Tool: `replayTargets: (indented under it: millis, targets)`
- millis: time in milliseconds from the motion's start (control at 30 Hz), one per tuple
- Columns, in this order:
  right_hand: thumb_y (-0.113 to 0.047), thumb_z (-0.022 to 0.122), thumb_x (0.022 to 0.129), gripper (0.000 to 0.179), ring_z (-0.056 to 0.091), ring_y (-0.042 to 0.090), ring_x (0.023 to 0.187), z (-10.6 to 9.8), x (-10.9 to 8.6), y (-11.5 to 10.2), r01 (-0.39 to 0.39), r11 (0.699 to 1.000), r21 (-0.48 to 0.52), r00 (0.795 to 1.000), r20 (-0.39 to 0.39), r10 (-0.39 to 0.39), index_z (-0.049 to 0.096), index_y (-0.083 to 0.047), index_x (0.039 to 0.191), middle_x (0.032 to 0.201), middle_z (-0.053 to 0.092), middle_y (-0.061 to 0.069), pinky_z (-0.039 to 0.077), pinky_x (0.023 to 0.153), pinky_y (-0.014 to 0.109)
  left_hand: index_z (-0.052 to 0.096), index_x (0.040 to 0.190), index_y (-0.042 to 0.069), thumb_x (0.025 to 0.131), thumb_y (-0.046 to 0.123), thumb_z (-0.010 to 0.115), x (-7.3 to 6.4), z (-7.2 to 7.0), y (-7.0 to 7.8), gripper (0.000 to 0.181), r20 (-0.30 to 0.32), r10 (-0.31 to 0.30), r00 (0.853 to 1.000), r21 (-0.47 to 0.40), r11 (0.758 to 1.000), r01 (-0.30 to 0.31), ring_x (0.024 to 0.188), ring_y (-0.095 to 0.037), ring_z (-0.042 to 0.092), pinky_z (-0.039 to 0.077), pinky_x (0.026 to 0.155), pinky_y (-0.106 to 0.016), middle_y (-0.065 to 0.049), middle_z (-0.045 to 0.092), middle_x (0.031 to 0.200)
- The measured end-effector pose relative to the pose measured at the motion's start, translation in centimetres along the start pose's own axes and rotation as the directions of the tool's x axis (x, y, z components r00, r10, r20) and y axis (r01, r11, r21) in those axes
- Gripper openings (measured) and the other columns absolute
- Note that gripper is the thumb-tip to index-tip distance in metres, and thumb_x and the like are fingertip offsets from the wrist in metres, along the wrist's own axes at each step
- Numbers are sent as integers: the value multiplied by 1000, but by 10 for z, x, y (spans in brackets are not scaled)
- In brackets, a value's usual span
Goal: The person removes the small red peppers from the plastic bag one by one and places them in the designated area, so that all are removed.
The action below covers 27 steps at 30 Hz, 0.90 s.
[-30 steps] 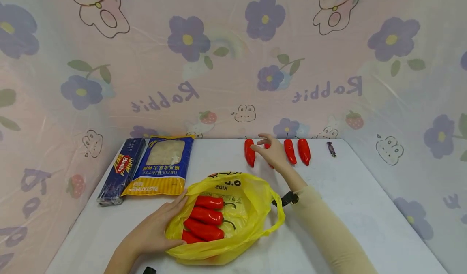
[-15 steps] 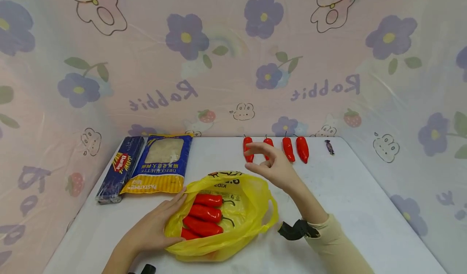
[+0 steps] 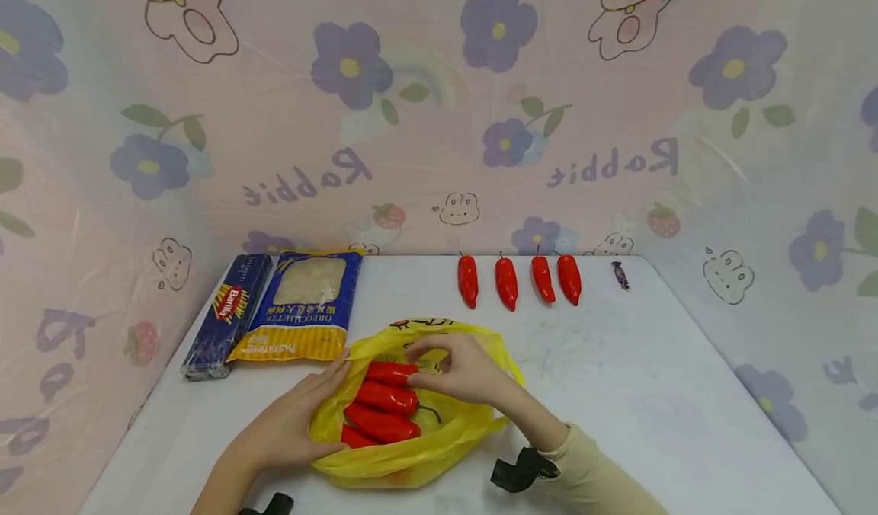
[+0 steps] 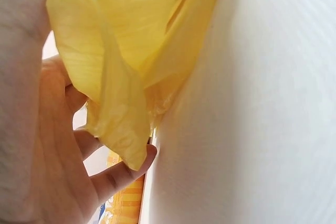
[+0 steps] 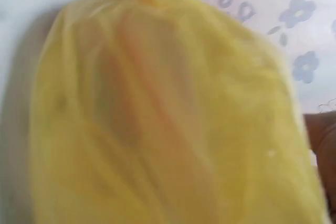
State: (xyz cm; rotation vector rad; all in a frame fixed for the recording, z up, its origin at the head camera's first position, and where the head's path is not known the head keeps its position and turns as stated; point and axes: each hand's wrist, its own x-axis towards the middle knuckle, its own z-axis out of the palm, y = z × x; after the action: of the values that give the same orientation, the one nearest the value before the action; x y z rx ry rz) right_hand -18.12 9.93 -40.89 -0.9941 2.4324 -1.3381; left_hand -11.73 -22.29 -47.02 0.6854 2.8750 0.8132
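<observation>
In the head view, a yellow plastic bag (image 3: 439, 454) lies with its mouth toward me, several red chili peppers (image 3: 387, 398) inside. My left hand (image 3: 291, 423) holds its left rim, thumb along the near edge and fingers at the far edge. The left wrist view has the bag's thin yellow film (image 4: 121, 77) in front of those fingers. Reaching into the mouth, my right hand (image 3: 466, 370) is at the stem end of the topmost pepper (image 3: 391, 373), its thumb and fingertips apart and hiding that stem. Yellow film (image 5: 157, 103) fills most of the right wrist view.
Toward the back of the white table (image 3: 652, 393), several red peppers (image 3: 506, 283) stand in a row, with a small wrapped candy (image 3: 620, 275) to their right. A blue Barilla pasta box (image 3: 229, 313) and an orecchiette packet (image 3: 302, 309) lie at the back left.
From the row of peppers at the back, my right hand has come nearer and down into the bag, carrying nothing. My left hand stays on the rim.
</observation>
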Motion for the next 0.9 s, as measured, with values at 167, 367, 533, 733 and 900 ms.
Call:
replayTargets:
  millis: [167, 367, 533, 733, 900]
  targets:
    - [-25, 82, 94, 36, 70, 28, 104, 16, 9, 22, -49, 990, -129, 999, -21, 47, 76, -8, 125, 120, 78, 7, 58, 74, 23, 35, 167, 19, 77, 56, 90, 1, 1, -1, 112, -3, 8, 1000, -12, 1000, -8, 147, -40, 48, 47, 113, -64, 3, 24, 177]
    - [-19, 85, 91, 37, 71, 24, 113, 27, 13, 36, -82, 969, -233, 997, -30, 77, 76, -7, 125, 119, 78, 5, 61, 97, 37, 34, 168, 21, 76, 53, 90, 1, 3, -3, 112, 2, -6, 1000, -19, 1000, 6, 148, -44, 46, 46, 113, -66, 4, 23, 177]
    - [-18, 86, 89, 35, 71, 22, 114, 35, 13, 45, -101, 958, -268, 995, -39, 94, 77, -9, 122, 118, 78, 2, 59, 101, 38, 34, 168, 21, 76, 54, 90, 1, 4, -5, 112, 2, -2, 1000, -7, 1000, 2, 147, -44, 46, 46, 113, -66, 4, 23, 177]
    - [-16, 88, 87, 37, 70, 22, 117, 40, 14, 52, -107, 966, -237, 994, -44, 99, 77, -9, 122, 121, 78, 2, 59, 102, 38, 33, 169, 22, 77, 57, 89, 1, 4, -4, 113, 3, 3, 1000, 10, 1000, -3, 146, -39, 49, 49, 112, -64, 3, 23, 177]
    - [-17, 88, 88, 37, 70, 20, 117, 39, 15, 53, -119, 974, -190, 993, -31, 115, 77, -10, 123, 121, 77, 1, 58, 102, 37, 33, 168, 22, 76, 54, 90, 0, 4, -5, 113, -5, 9, 1000, 27, 1000, -9, 145, -35, 50, 50, 111, -62, 4, 24, 177]
